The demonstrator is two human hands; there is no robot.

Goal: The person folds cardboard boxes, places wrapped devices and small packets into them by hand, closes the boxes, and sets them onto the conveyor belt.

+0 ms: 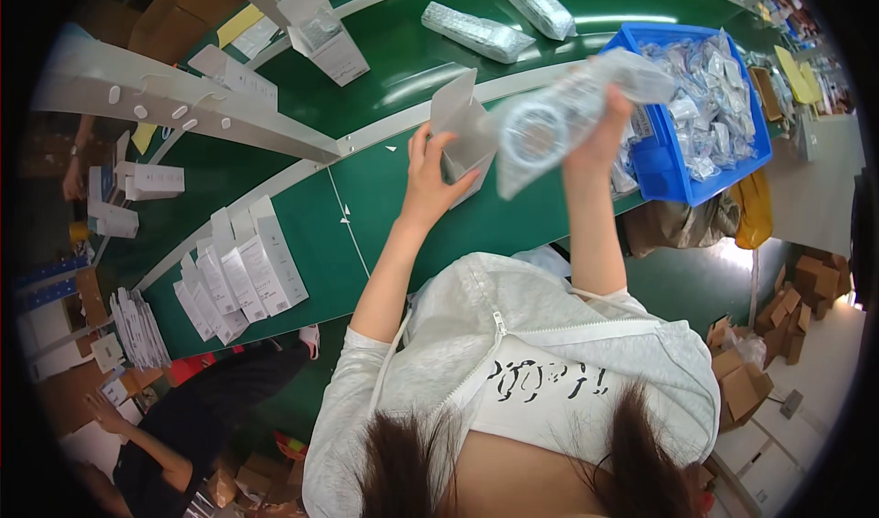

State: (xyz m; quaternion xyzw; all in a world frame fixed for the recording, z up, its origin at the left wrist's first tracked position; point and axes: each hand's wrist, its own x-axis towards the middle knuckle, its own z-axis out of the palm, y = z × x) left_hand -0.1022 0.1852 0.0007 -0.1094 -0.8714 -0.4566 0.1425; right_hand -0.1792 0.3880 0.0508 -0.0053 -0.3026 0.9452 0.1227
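The left hand (424,175) grips a white box (468,143); the right hand (598,134) holds a wrapped item (538,134), blue bin (666,181) crowding its three o'clock, desk (320,211) edge at six.

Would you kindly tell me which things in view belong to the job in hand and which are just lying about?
Apparently in the job:
- open white box, in the left hand
- clear plastic packet, in the right hand
- blue bin of wrapped pieces

Seemingly lying about:
- brown cartons
- yellow material

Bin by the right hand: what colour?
The bin is blue, best seen in the head view.
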